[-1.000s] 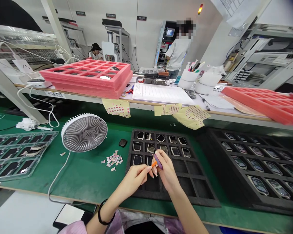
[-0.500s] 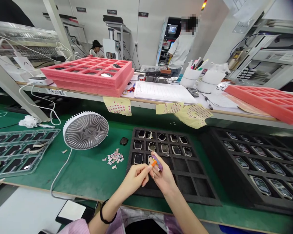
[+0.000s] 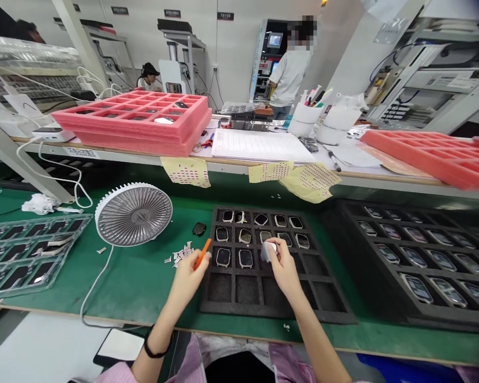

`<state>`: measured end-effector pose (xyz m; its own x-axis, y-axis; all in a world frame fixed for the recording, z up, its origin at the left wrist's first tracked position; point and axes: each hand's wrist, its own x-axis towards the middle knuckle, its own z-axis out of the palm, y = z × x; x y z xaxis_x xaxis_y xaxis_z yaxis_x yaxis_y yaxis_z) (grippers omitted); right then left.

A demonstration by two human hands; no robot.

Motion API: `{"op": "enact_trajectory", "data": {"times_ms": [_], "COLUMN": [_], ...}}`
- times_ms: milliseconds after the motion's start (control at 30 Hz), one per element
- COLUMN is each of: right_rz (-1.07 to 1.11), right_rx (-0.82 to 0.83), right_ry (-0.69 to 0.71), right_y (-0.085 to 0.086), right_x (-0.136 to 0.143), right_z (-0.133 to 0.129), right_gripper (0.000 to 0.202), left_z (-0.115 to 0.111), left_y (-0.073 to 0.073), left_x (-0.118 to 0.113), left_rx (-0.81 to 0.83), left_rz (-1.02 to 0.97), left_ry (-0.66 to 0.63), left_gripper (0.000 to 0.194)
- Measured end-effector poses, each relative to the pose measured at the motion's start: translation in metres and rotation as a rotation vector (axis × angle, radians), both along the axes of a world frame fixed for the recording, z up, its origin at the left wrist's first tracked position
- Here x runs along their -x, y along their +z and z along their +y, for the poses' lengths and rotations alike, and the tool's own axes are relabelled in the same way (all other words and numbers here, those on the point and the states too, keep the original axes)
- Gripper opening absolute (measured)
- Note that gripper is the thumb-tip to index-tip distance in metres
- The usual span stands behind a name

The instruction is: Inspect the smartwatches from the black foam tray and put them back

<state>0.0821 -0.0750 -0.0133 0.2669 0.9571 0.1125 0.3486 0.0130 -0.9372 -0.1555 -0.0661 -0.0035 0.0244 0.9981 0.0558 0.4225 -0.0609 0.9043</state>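
Note:
My left hand [image 3: 189, 274] holds an orange stick-like tool [image 3: 203, 253], tilted upward, beside a small pile of metallic pieces [image 3: 180, 255] on the green mat. Over the middle of a dark foam tray [image 3: 217, 311], my right hand [image 3: 281, 263] pinches a silvery watch-like piece [image 3: 269, 251]. Square watch cases, one of them a case [image 3: 245, 258] left of my right hand, sit in the tray's upper compartments. A black watch body [image 3: 199, 229] lies on the mat just left of the tray. A small white scrap [image 3: 286, 327] is near the tray's front edge.
A white fan [image 3: 134, 215] stands on the left, with a clear tray of dark parts [image 3: 69, 234] beyond it. Another dark tray of watches [image 3: 387, 298] is at the right. Pink foam trays [image 3: 143, 141] and papers [image 3: 259, 146] rest on the shelf. Two people are in the background.
My hands have moved apart: the left went left with the orange tool, the right went right over the tray. The purple-looking piece between them now shows silvery. A white scrap shows near the tray's front.

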Motion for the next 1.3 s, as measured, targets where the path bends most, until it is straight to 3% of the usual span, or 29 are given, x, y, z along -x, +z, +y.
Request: {"op": "enact_trajectory", "data": {"times_ms": [100, 233, 300, 433, 533, 667, 800, 867, 933, 1067, 1167, 1267, 1300], "right_rz": [-0.345, -0.548, -0.543, -0.422, -0.326, -0.276, -0.159, -0.098, -0.066, -0.047, -0.023, -0.097, -0.174], "right_rx": [0.018, 0.046, -0.002, -0.153, -0.258, -0.346, -0.392, -0.387, -0.346, -0.097, 0.161, 0.508, 0.641], "right_ry": [0.056, 0.158, 0.151, 0.037, -0.025, -0.205, -0.366, -0.322, -0.191, 0.038, 0.066, 0.085, 0.148], "right_y": [-0.011, -0.016, -0.012, 0.003, 0.012, 0.018, 0.015, 0.012, 0.007, -0.021, -0.062, -0.111, -0.125], "right_x": [-0.018, -0.021, -0.023, -0.041, -0.062, -0.09, -0.113, -0.121, -0.129, -0.149, -0.164, -0.165, -0.161], "right_z": [0.007, 0.008, 0.003, -0.02, -0.048, -0.094, -0.14, -0.163, -0.185, -0.22, -0.24, -0.256, -0.26], "right_gripper": [0.02, 0.023, 0.024, 0.03, 0.026, 0.021, 0.02, 0.02, 0.021, 0.022, 0.027, 0.032, 0.032], "left_z": [0.003, 0.0, 0.0, 0.005, 0.004, -0.012, -0.034, -0.046, -0.059, -0.086, -0.1, -0.107, -0.108], "left_y": [-0.005, -0.011, -0.015, -0.023, -0.024, -0.021, -0.024, -0.026, -0.025, -0.021, -0.02, -0.02, -0.019], "left_x": [0.028, 0.047, 0.053, 0.065, 0.069, 0.056, 0.027, 0.011, -0.006, -0.032, -0.043, -0.051, -0.053], "left_rx": [0.002, 0.094, 0.036, -0.291, -0.441, -0.522, -0.577, -0.599, -0.614, -0.601, -0.596, -0.643, -0.66], "left_rz": [0.275, 0.385, 0.447, 0.615, 0.711, 0.711, 0.618, 0.593, 0.577, 0.564, 0.585, 0.643, 0.656], "left_ry": [0.092, 0.121, 0.179, 0.337, 0.333, 0.293, 0.185, 0.145, 0.112, 0.053, -0.002, 0.051, 0.073], "left_gripper": [0.037, 0.034, 0.034, 0.036, 0.038, 0.04, 0.036, 0.034, 0.031, 0.031, 0.033, 0.031, 0.03]}}
